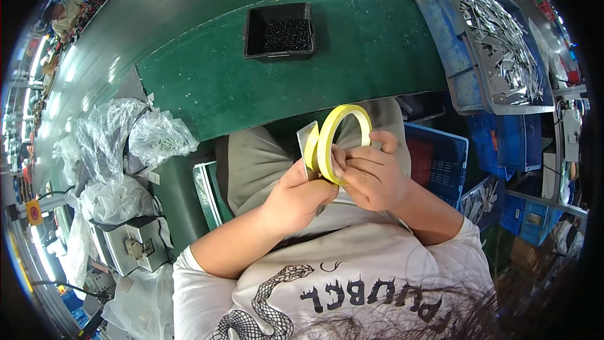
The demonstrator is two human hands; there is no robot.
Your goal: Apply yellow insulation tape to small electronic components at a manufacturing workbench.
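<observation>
Above my lap, in front of my shirt, I hold a roll of yellow tape (pixel 325 146) upright. My right hand (pixel 375 178) is closed round its right side, with some fingers through the ring and one raised at the edge. My left hand (pixel 290 200) grips a thin flat metal piece (pixel 306 133) just left of the roll, with the thumb near its lower end. Yellow tape lies against the face of that piece, next to the ring. The fingertips of both hands almost meet below the roll, and the lower part of the metal piece is hidden by my fingers.
On the green table (pixel 207 82) stands a black bin (pixel 247 31) of small dark parts. A blue crate (pixel 450 38) of thin metal pieces is at the far right. Clear plastic bags (pixel 162 135) and a grey metal device (pixel 129 245) lie left. A blue basket (pixel 456 157) sits right.
</observation>
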